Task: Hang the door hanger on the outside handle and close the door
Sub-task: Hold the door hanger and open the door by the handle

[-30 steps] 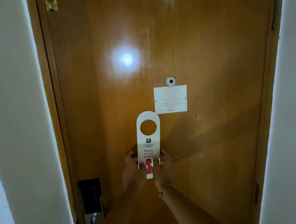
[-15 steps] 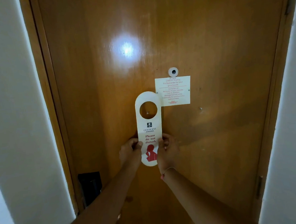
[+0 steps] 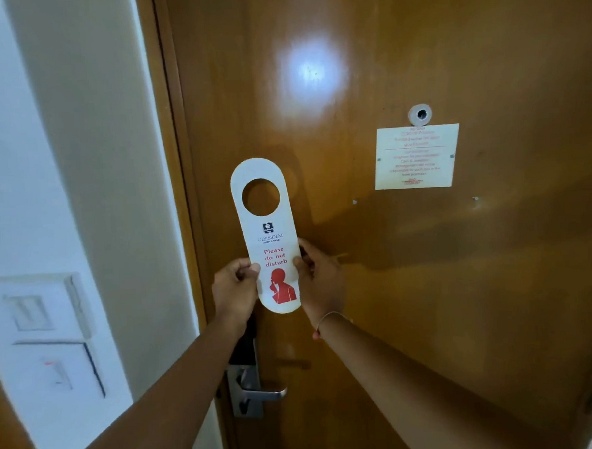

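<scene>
The view has swung left: the lever handle (image 3: 262, 392) now shows below the door hanger (image 3: 266, 239), pinched between left hand (image 3: 234, 289) and right hand (image 3: 320, 281); the door (image 3: 428, 286) is unopened.

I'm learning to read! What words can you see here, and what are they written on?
"PRESIDENT": door hanger, held by the left hand and right hand.
"AHMEDABAD": door hanger, small print under it.
"Please do not disturb": door hanger, in red.
Small dark logo on the hanger: too small to read.
Notice on the door: red lines, too blurred to read.
</scene>
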